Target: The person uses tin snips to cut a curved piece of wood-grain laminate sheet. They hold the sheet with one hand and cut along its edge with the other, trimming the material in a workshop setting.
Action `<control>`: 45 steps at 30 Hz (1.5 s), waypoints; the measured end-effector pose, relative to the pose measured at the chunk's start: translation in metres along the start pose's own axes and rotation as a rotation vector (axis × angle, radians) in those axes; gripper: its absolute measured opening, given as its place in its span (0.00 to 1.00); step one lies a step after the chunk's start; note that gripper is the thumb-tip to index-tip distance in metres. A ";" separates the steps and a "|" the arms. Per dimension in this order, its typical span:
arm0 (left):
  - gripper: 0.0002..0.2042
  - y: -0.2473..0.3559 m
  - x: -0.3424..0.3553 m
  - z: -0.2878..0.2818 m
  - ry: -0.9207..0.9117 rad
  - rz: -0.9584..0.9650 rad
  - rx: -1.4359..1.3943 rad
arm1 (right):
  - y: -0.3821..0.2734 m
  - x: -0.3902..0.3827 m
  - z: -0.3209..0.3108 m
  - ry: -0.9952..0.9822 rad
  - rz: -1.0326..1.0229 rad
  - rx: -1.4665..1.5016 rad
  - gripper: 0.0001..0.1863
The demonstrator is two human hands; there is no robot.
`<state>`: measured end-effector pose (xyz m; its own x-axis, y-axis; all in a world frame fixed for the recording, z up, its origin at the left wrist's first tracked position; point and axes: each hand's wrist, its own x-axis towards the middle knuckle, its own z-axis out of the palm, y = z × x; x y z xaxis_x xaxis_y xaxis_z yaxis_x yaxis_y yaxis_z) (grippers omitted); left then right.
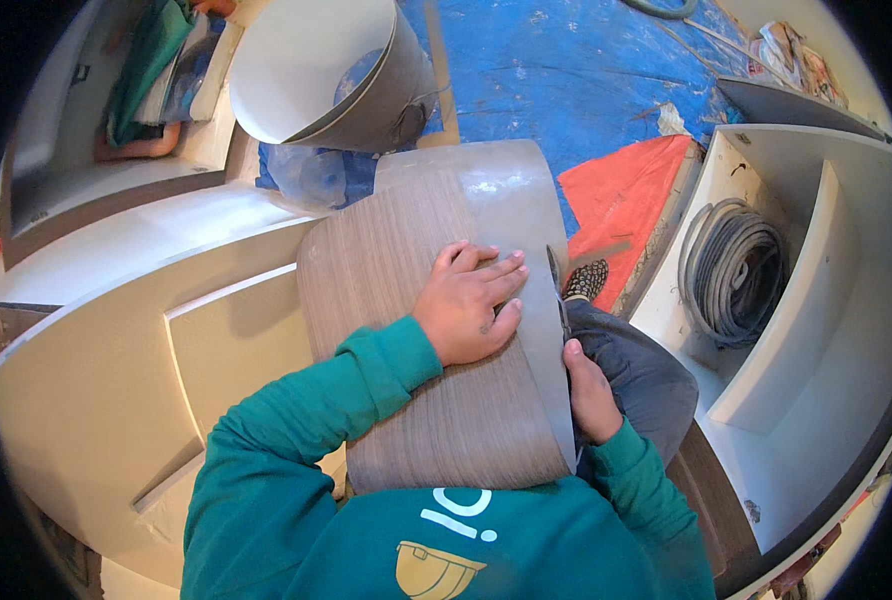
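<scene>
A curved wood-grain laminate sheet (376, 260) lies across my lap, its far part a plain grey surface (516, 195). My left hand (474, 305) rests flat on the sheet, fingers a little apart, holding nothing. At the sheet's right edge is my right hand (591, 395), thumb up and curled fingers mostly hidden. A narrow dark object (558, 290) runs along that edge just ahead of the thumb; I cannot make out whether it is a tool. A thin brownish strip (601, 253) sticks out beyond the edge.
A rolled pale sheet (316, 65) stands ahead on the left. To the right, an open white cabinet (806, 370) holds a coiled grey cable or hose (734, 272). A blue tarp (566, 70) and an orange cloth (631, 190) cover the floor. Cream panels (96, 370) lie left.
</scene>
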<state>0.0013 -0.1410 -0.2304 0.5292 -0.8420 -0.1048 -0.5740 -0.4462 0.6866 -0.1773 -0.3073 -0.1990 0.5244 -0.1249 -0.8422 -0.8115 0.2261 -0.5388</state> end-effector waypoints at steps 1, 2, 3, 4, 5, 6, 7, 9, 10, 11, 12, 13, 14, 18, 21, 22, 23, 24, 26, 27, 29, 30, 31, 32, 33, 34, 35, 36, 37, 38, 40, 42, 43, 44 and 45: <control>0.20 -0.001 -0.001 0.000 0.002 -0.006 0.003 | 0.001 0.001 0.000 -0.006 0.000 -0.004 0.35; 0.20 -0.001 -0.001 0.001 -0.001 -0.005 0.002 | -0.001 -0.001 0.001 0.004 0.014 0.008 0.36; 0.20 -0.002 -0.001 0.002 0.001 -0.003 -0.006 | -0.007 -0.003 0.004 0.015 0.027 0.022 0.36; 0.20 -0.004 0.000 0.002 0.003 0.000 -0.014 | -0.010 -0.004 0.005 0.026 0.041 0.037 0.36; 0.20 -0.004 0.000 0.003 0.001 0.003 -0.025 | -0.007 -0.003 0.004 0.014 0.033 0.039 0.36; 0.20 -0.004 0.000 0.004 0.003 0.002 -0.023 | -0.001 -0.001 0.002 0.003 0.024 0.042 0.36; 0.20 -0.004 0.000 0.004 0.004 0.001 -0.022 | 0.003 0.000 0.001 -0.007 0.015 0.045 0.36; 0.20 -0.004 -0.001 0.003 0.010 0.000 -0.017 | 0.001 0.000 0.002 0.014 0.034 0.024 0.36; 0.20 -0.003 -0.001 0.003 0.011 0.000 -0.016 | 0.000 -0.001 0.003 0.024 0.043 0.014 0.37; 0.20 -0.004 -0.001 0.003 0.013 0.002 -0.011 | -0.004 -0.002 0.006 0.039 0.037 0.024 0.37; 0.20 -0.004 0.000 0.003 0.011 0.002 -0.016 | -0.008 -0.004 0.009 0.054 0.032 0.034 0.37; 0.20 -0.004 0.000 0.003 0.009 0.002 -0.020 | -0.009 -0.005 0.010 0.069 0.026 0.044 0.37; 0.20 -0.003 0.000 0.002 0.008 -0.001 -0.022 | -0.008 -0.005 0.009 0.064 0.020 0.036 0.37; 0.20 -0.002 0.001 0.001 0.005 -0.007 -0.015 | -0.002 -0.004 0.007 0.060 -0.008 0.011 0.36; 0.20 -0.003 0.001 0.001 0.005 -0.003 -0.013 | -0.006 -0.005 0.007 0.075 -0.020 0.000 0.35; 0.20 -0.002 0.001 0.001 0.004 -0.003 -0.011 | -0.007 -0.005 0.007 0.082 -0.021 -0.003 0.35; 0.20 -0.002 0.001 0.000 0.002 -0.002 -0.007 | -0.008 -0.006 0.008 0.091 -0.014 -0.004 0.35; 0.20 -0.002 0.002 0.000 -0.002 -0.002 -0.009 | -0.007 -0.006 0.009 0.100 -0.007 -0.005 0.35; 0.19 -0.001 0.002 -0.001 -0.009 0.001 -0.012 | -0.009 -0.007 0.010 0.112 -0.007 -0.003 0.34; 0.19 -0.001 0.003 -0.001 -0.009 0.000 -0.012 | -0.011 -0.008 0.010 0.115 -0.014 -0.001 0.34; 0.19 -0.001 0.003 -0.001 -0.009 -0.001 -0.013 | -0.011 -0.008 0.010 0.117 -0.012 0.007 0.33; 0.19 -0.001 0.003 -0.001 -0.007 0.000 -0.014 | -0.009 -0.008 0.010 0.116 -0.004 0.013 0.33; 0.19 -0.001 0.003 0.000 -0.005 0.001 -0.016 | -0.008 -0.008 0.010 0.116 0.005 0.018 0.33; 0.19 -0.001 0.003 0.000 -0.003 0.002 -0.016 | -0.008 -0.008 0.010 0.114 -0.004 0.031 0.33; 0.19 -0.001 0.003 0.000 -0.003 0.004 -0.015 | -0.010 -0.009 0.011 0.112 -0.013 0.044 0.32; 0.19 -0.002 0.003 0.000 -0.002 0.005 -0.014 | -0.010 -0.009 0.011 0.110 -0.022 0.057 0.32; 0.19 -0.002 0.003 0.000 -0.002 0.006 -0.013 | -0.010 -0.009 0.011 0.110 -0.025 0.047 0.32; 0.19 -0.002 0.003 0.000 -0.002 0.005 -0.014 | -0.009 -0.009 0.010 0.110 -0.027 0.036 0.32; 0.19 -0.002 0.003 0.000 -0.002 0.005 -0.016 | -0.007 -0.009 0.010 0.110 -0.030 0.026 0.33; 0.19 -0.002 0.003 0.000 -0.003 0.004 -0.017 | -0.006 -0.008 0.010 0.113 -0.035 0.033 0.33; 0.19 -0.001 0.003 -0.001 -0.004 0.005 -0.015 | -0.003 -0.007 0.010 0.120 -0.047 0.048 0.33; 0.19 -0.001 0.003 -0.001 -0.005 0.005 -0.015 | -0.005 -0.008 0.010 0.122 -0.032 0.040 0.33; 0.19 -0.001 0.003 -0.001 -0.006 0.005 -0.016 | -0.006 -0.009 0.010 0.122 -0.025 0.036 0.33; 0.19 -0.001 0.004 -0.001 -0.006 0.004 -0.017 | -0.006 -0.009 0.010 0.125 -0.028 0.031 0.33; 0.19 -0.001 0.004 -0.001 -0.007 0.005 -0.015 | -0.005 -0.009 0.010 0.127 -0.032 0.027 0.33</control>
<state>0.0043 -0.1433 -0.2310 0.5218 -0.8465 -0.1058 -0.5676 -0.4371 0.6977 -0.1752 -0.2975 -0.1883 0.5113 -0.2534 -0.8212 -0.7870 0.2460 -0.5659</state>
